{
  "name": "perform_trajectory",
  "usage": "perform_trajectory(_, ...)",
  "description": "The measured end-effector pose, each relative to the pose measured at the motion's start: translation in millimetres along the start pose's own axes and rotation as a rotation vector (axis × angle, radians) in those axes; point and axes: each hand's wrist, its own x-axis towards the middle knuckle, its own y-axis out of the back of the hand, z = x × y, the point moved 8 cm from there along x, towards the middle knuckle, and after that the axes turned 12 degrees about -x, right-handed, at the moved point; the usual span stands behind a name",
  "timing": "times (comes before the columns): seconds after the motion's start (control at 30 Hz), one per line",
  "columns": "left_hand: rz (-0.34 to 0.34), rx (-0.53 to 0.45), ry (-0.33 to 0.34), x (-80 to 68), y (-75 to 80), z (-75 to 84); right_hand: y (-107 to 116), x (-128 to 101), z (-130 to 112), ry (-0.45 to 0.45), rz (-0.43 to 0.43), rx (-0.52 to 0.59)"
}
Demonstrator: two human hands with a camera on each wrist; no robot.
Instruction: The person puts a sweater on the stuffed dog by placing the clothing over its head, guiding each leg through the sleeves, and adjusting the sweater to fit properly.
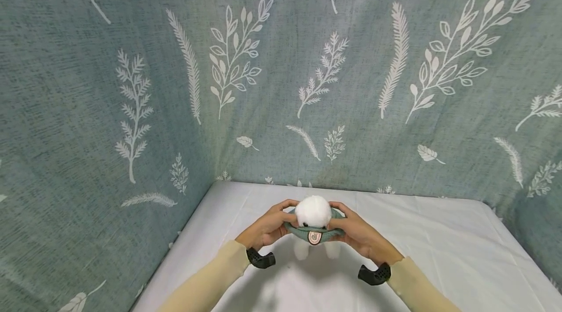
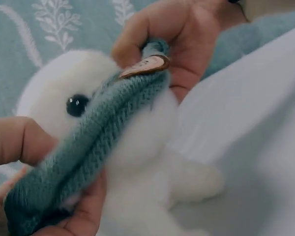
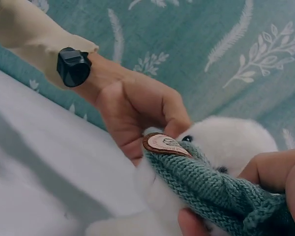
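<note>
A white plush toy (image 1: 312,210) with black eyes stands on the white-covered table, its stubby legs toward me. A teal knitted band (image 1: 303,233) with a pink, brown-edged patch (image 3: 166,144) stretches across the lower part of its face. My left hand (image 1: 271,224) pinches the band's left end between thumb and fingers, beside the toy's head. On the other side, my right hand (image 1: 357,231) grips the right end the same way. In the left wrist view one black eye (image 2: 77,105) shows just above the knitted edge; the mouth area is covered.
The table (image 1: 439,253) has a white cloth with faint creases. Teal curtains (image 1: 281,83) with white leaf prints stand behind it and along the left and right sides. A black device (image 1: 261,258) sits on each wrist.
</note>
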Motion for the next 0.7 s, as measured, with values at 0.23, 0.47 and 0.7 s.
perform_trajectory(0.23, -0.069, 0.056, 0.031, -1.5, -0.6, -0.2, 4.1, 0.9, 3.2, -0.003, -0.059, -0.013)
perform_trajectory(0.47, -0.091, 0.026, 0.032, 0.1, -0.2, -0.2, 4.9, 1.0, 0.4, 0.019, -0.062, 0.003)
perform_trajectory(0.7, -0.035, -0.049, 0.019, 1.9, 0.0, -9.5, 5.6, 2.7, 7.6, -0.033, 0.006, 0.079)
